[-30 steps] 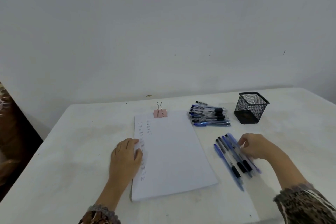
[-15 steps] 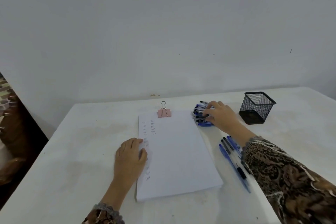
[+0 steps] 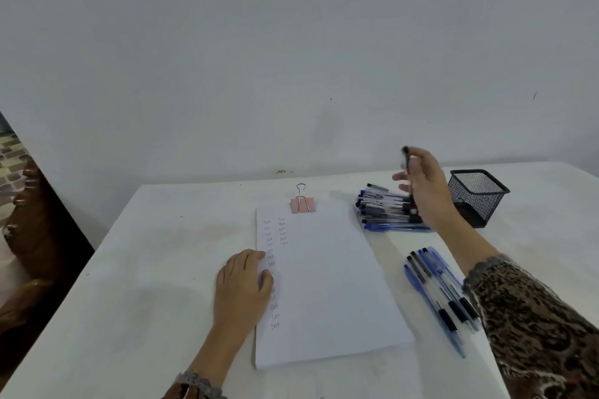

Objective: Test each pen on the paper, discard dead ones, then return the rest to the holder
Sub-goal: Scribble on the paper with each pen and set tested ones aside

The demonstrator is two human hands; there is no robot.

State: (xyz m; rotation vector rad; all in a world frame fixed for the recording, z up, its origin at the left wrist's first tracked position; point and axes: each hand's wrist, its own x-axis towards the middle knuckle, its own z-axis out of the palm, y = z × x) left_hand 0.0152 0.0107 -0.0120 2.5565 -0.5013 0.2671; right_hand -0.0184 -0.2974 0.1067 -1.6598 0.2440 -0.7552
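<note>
A pen [image 3: 409,179] is pinched upright in the right hand [image 3: 425,186] above the pile [image 3: 385,211] near the far edge of the table [image 3: 155,269], seemingly for testing. The paper [image 3: 327,288] is pinned at its left edge by the flat left hand [image 3: 241,285], so strokes cannot shift it.

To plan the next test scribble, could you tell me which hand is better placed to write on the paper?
The right hand: it holds a pen above the pile, while the left hand lies flat on the paper, at its edge.
</note>
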